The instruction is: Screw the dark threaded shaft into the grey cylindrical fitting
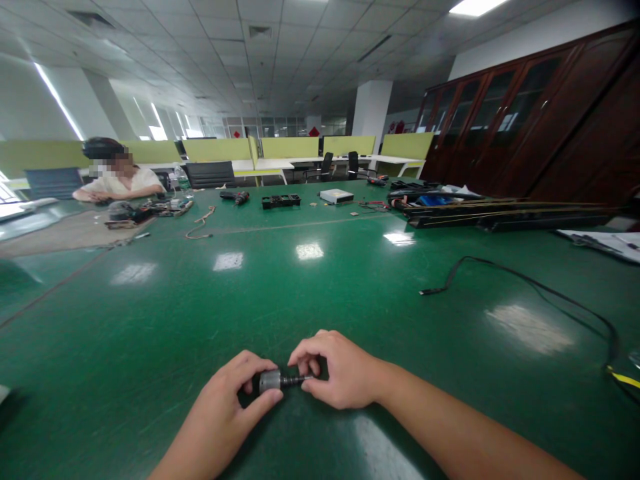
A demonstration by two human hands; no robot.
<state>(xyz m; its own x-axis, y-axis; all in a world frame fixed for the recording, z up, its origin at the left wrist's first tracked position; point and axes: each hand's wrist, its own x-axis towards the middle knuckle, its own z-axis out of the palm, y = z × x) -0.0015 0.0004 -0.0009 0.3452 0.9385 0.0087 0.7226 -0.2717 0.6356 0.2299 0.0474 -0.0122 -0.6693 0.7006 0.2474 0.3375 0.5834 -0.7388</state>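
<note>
Low in the head view, both my hands meet over a small part on the green table (320,293). The part is a short grey metal cylinder (270,381) with a thin dark threaded shaft (295,381) sticking out to its right. My left hand (227,407) pinches the grey cylinder between thumb and fingers. My right hand (335,370) is curled with its fingertips closed on the shaft's right end. The part lies level, just above or on the table surface; I cannot tell which.
A black cable (525,287) loops across the table at right. Long black rails (505,217), a small grey box (336,195), a black tray (281,201) and a screwdriver (236,197) lie at the far side. A seated person (117,180) works at the far left.
</note>
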